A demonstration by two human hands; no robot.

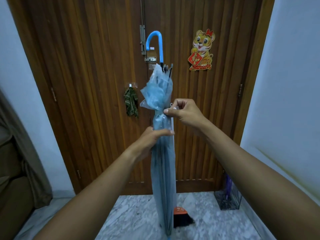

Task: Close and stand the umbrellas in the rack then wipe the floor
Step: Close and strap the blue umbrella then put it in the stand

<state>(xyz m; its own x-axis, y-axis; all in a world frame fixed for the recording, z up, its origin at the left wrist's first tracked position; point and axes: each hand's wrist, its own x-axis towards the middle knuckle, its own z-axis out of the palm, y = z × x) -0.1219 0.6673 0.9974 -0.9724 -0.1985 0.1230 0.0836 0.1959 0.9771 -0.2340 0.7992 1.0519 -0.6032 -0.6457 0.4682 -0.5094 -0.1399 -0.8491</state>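
A closed, clear blue umbrella [162, 170] stands upright in front of me, its curved blue handle at the top and its tip near the floor. My left hand [152, 141] is wrapped around the folded canopy at mid-height. Just above it, my right hand [183, 112] pinches the umbrella's white tie strap [172, 122] against the canopy. A wire umbrella rack [227, 199] stands on the floor at the lower right by the door, holding a purple umbrella [228, 184].
A wooden double door [103, 66] fills the background, with a green cloth [131, 103] hanging on a hook and a tiger sticker on it. A broom with an orange head [181, 217] lies on the marble floor behind the umbrella. A brown sofa stands at the left.
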